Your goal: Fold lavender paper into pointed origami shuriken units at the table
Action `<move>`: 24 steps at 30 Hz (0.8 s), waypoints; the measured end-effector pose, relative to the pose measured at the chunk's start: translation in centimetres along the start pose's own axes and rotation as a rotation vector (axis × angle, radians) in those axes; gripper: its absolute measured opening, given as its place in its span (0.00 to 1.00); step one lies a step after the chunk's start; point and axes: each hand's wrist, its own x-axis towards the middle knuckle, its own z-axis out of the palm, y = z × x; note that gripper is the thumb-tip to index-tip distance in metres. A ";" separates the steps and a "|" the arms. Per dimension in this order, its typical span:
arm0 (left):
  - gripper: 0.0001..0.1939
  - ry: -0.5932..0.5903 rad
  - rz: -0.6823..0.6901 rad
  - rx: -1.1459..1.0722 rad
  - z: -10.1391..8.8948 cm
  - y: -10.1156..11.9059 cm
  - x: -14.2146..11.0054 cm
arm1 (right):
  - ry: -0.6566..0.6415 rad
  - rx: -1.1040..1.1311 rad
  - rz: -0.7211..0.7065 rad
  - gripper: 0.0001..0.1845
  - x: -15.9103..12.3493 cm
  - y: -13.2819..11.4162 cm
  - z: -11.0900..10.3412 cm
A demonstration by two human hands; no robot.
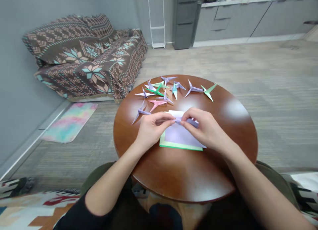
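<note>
The left hand (155, 129) and right hand (205, 125) pinch a folded lilac paper (190, 121) between them, above a stack of paper sheets (182, 137). Under both lies a glossy brown round table (181, 173). Beyond the hands, mostly leftward, folded paper cranes (157, 104) dot its far side. Farther left stands a patterned sofa (94, 58); straight ahead, a white rack (157, 34) and grey cabinets (231, 21).

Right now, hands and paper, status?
Left hand and right hand pinching folded purple paper. Paper stack beneath. Folded cranes beyond, clear of both hands.
</note>
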 end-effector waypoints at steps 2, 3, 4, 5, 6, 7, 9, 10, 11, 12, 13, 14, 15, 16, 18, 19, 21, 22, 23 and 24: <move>0.06 -0.008 -0.014 -0.032 0.0 0.1 0.0 | 0.011 0.009 -0.004 0.04 0.0 0.0 0.0; 0.06 -0.013 -0.016 -0.044 -0.1 0.1 0.1 | 0.016 0.010 -0.009 0.04 0.0 0.0 0.1; 0.06 -0.017 -0.018 -0.055 -0.1 0.1 0.1 | 0.019 0.009 -0.014 0.04 0.0 0.0 0.1; 0.06 -0.022 -0.019 -0.069 -0.1 0.1 0.2 | 0.021 0.010 -0.019 0.04 0.0 0.0 0.1; 0.06 -0.028 -0.022 -0.085 -0.2 0.1 0.2 | 0.021 0.011 -0.023 0.04 0.0 0.0 0.1; 0.06 -0.033 -0.027 -0.101 -0.2 0.1 0.2 | 0.021 0.011 -0.024 0.04 0.0 0.0 0.1; 0.06 -0.043 -0.044 -0.125 -0.1 0.1 0.3 | 0.014 0.011 -0.022 0.04 0.0 0.0 0.0; 0.07 -0.048 -0.052 -0.132 -0.1 0.1 0.3 | 0.009 0.013 -0.021 0.04 -0.1 0.0 0.0; 0.07 -0.047 -0.059 -0.138 -0.1 0.1 0.3 | 0.004 0.014 -0.020 0.04 -0.1 -0.1 0.0; 0.08 -0.041 -0.066 -0.144 -0.1 0.1 0.3 | 0.000 0.015 -0.019 0.04 -0.1 -0.1 0.0; 0.09 -0.030 -0.072 -0.153 0.0 0.1 0.3 | -0.005 0.017 -0.018 0.04 -0.1 -0.2 0.0; 0.10 -0.019 -0.079 -0.163 0.0 0.1 0.3 | -0.009 0.018 -0.018 0.04 -0.1 -0.2 0.0; 0.11 -0.009 -0.085 -0.175 0.0 0.1 0.3 | -0.011 0.016 -0.018 0.04 -0.1 -0.2 0.0; 0.12 -0.004 -0.090 -0.184 0.0 0.1 0.3 | -0.011 0.013 -0.019 0.04 -0.1 -0.3 0.0; 0.13 -0.004 -0.097 -0.198 0.0 0.1 0.3 | -0.004 0.011 -0.022 0.04 -0.1 -0.3 0.0; 0.13 -0.008 -0.097 -0.206 -0.1 0.0 0.4 | 0.004 0.011 -0.023 0.04 -0.1 -0.3 0.0; 0.13 -0.013 -0.091 -0.220 -0.1 0.0 0.4 | 0.023 0.015 -0.022 0.04 -0.1 -0.3 0.1; 0.13 -0.018 -0.084 -0.226 -0.1 0.0 0.5 | 0.029 0.020 -0.021 0.04 -0.1 -0.3 0.1; 0.12 -0.025 -0.073 -0.231 -0.1 0.0 0.5 | 0.032 0.026 -0.025 0.03 -0.1 -0.3 0.1; 0.12 -0.033 -0.060 -0.235 -0.1 -0.1 0.5 | 0.032 0.034 -0.034 0.03 -0.1 -0.4 0.1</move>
